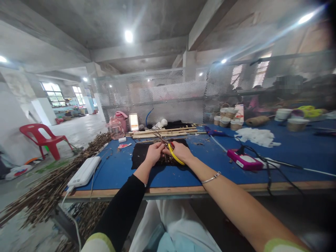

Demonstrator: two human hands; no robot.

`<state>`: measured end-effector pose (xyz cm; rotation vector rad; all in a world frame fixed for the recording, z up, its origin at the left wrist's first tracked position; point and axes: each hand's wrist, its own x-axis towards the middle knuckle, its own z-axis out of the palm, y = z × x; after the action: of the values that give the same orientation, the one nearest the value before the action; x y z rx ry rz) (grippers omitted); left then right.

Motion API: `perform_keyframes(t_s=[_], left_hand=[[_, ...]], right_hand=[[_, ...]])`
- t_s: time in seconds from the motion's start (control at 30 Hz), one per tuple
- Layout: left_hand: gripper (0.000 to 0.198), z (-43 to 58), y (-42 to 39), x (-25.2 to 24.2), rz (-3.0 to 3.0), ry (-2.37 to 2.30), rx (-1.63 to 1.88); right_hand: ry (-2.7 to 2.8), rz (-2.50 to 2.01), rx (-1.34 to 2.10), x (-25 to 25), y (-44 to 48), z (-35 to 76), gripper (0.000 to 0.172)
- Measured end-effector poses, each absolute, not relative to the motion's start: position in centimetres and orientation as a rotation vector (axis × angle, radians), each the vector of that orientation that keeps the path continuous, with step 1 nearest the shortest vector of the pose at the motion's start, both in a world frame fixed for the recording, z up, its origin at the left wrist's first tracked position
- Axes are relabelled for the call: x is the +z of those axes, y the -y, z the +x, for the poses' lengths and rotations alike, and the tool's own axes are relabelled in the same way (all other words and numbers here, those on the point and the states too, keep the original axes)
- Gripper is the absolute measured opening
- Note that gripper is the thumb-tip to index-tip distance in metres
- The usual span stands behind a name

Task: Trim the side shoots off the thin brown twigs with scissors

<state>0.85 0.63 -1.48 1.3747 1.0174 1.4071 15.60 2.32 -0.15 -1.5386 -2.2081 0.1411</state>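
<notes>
Over a black cloth (138, 155) on the blue tabletop, my two hands work close together. My right hand (181, 152) is closed around a pair of scissors with yellow handles (176, 158). The blades are hard to pick out among thin dark lines near my fingertips. My left hand (153, 153) is closed in a pinch right beside them; what lies between its fingers is too small to name. Small brown twig pieces (169, 161) lie on the cloth under my hands.
Pale sticks (165, 133) lie behind the cloth. A white power bank (84, 170) and bundled dry twigs (49, 189) are at left. To the right are a purple power strip (244, 160) with cables, a glue gun (216, 132), white material (258, 136) and small pots (236, 124).
</notes>
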Motion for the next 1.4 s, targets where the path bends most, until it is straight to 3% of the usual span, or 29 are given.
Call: perform_keyframes(t_s=[0.53,0.97,1.4], left_hand=[[0.027,1.1,0.0,-0.9,1.299,-1.102,1.339],[0.020,1.0,-0.9,-1.8,1.426,-1.079,1.406],[0.020,0.8,-1.1,-2.0,1.449,-1.102,1.385]], right_hand=[[2.219,-1.603,0.235,-0.2,-2.8,15.5,0.058],[2.254,-1.512,0.196,-0.5,-2.5,15.5,0.067],[2.242,-1.555,0.208,0.3,-1.7,15.3,0.059]])
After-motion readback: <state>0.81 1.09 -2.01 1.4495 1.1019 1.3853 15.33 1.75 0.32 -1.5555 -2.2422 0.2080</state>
